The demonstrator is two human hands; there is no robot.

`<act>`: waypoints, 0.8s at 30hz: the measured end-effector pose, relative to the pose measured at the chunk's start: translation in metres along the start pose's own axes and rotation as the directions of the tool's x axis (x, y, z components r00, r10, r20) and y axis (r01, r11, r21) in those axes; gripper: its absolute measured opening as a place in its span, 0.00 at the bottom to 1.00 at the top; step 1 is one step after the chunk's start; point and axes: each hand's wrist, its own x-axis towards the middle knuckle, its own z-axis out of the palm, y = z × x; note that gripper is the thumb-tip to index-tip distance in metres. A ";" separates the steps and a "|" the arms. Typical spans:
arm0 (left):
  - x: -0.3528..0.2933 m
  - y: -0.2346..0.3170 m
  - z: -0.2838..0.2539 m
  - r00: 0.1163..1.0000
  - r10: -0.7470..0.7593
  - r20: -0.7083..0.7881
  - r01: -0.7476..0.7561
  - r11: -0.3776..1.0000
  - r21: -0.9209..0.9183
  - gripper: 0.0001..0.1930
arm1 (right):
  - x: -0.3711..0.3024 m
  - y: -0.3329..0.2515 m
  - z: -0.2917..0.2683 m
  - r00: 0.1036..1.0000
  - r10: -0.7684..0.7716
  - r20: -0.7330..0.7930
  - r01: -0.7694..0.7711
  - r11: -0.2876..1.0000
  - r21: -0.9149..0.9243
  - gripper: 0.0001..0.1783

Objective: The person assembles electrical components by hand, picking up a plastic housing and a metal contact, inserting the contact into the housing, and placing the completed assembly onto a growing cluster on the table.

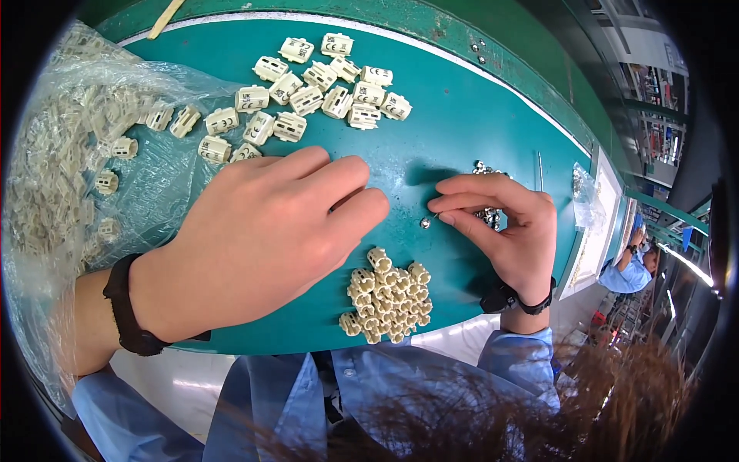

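My left hand (262,231) hovers over the green work mat with its fingers curled under; whatever they hold is hidden behind the back of the hand. Just beyond it lie loose cream plastic sleeves (289,126) with slots and dark printed marks. To the right, thumb and forefinger of my right hand (516,219) are pinched together, with something tiny at their tips that I cannot make out. A small shiny metal piece (425,222) rests on the mat beside those fingertips. More such metal pieces (485,167) lie in a pile, partly covered by the right hand.
At the left, a clear plastic bag (54,154) spills many cream sleeves. A cluster of cream parts (387,300) stands near the front edge. A thin metal rod (540,171) and a small clear bag (586,196) lie at the right. Another person (627,266) sits farther right.
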 end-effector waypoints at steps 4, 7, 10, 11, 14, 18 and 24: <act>0.001 0.000 0.000 1.000 0.003 0.003 -0.003 1.000 0.003 0.14 | 0.004 -0.001 0.002 1.000 -0.017 -0.019 0.016 0.998 -0.068 0.17; 0.001 0.000 0.000 1.000 0.002 0.007 -0.002 1.000 0.005 0.15 | 0.005 0.002 0.001 0.999 -0.052 0.003 0.052 0.993 -0.104 0.18; 0.000 0.000 0.000 1.000 0.005 -0.001 -0.005 1.000 -0.017 0.15 | 0.004 0.005 0.001 0.994 -0.096 -0.051 0.091 0.991 -0.095 0.17; 0.000 0.000 0.000 1.000 0.006 -0.001 -0.006 1.000 -0.016 0.15 | 0.003 0.005 -0.001 0.994 -0.097 -0.053 0.091 0.991 -0.095 0.17; 0.000 0.000 0.000 1.000 0.001 -0.011 -0.001 0.999 -0.038 0.15 | 0.002 0.003 -0.005 0.991 -0.137 0.002 0.135 0.970 -0.201 0.13; 0.001 0.000 -0.001 1.000 0.006 0.008 -0.006 0.999 -0.038 0.15 | 0.001 -0.001 0.000 0.995 -0.099 0.012 0.099 0.972 -0.215 0.11; 0.000 0.000 0.000 1.000 -0.002 0.003 0.002 0.999 -0.049 0.15 | 0.000 0.002 -0.001 0.993 -0.109 0.038 0.115 0.970 -0.213 0.11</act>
